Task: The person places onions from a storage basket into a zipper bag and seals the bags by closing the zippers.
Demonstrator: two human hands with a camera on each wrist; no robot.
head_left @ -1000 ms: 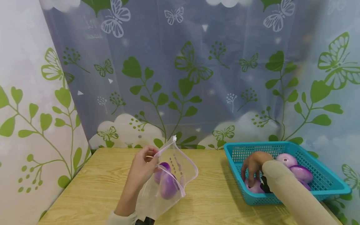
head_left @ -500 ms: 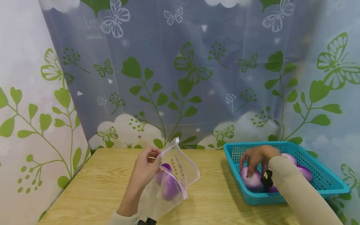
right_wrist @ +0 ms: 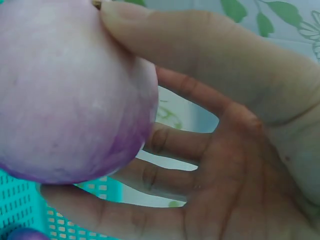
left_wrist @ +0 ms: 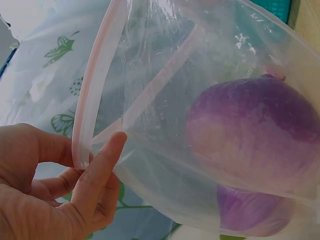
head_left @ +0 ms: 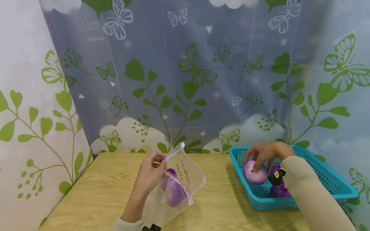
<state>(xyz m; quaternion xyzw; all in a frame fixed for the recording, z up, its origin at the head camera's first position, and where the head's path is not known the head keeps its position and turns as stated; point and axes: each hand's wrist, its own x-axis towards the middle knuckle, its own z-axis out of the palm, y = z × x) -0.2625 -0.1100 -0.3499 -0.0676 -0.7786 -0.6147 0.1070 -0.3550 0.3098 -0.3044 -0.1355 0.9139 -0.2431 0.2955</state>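
The left hand (head_left: 151, 173) pinches the bag (head_left: 194, 173) at its open rim; two vegetables (head_left: 174, 194) sit inside. The right hand (head_left: 268, 153) clasps another purple vegetable (head_left: 255, 175) over the basket (head_left: 274, 204).

We see a glossy, see-through plastic bag (head_left: 194, 179), a smooth, faintly shiny vegetable (head_left: 256, 175), a plastic basket (head_left: 274, 204), a wood-grained surface (head_left: 218, 183) and matt cloth sleeves (head_left: 315, 192).

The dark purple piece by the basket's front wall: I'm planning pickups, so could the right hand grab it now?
Probably not yet: the right hand is occupied gripping a paler piece, though the dark piece lies close by in the basket.
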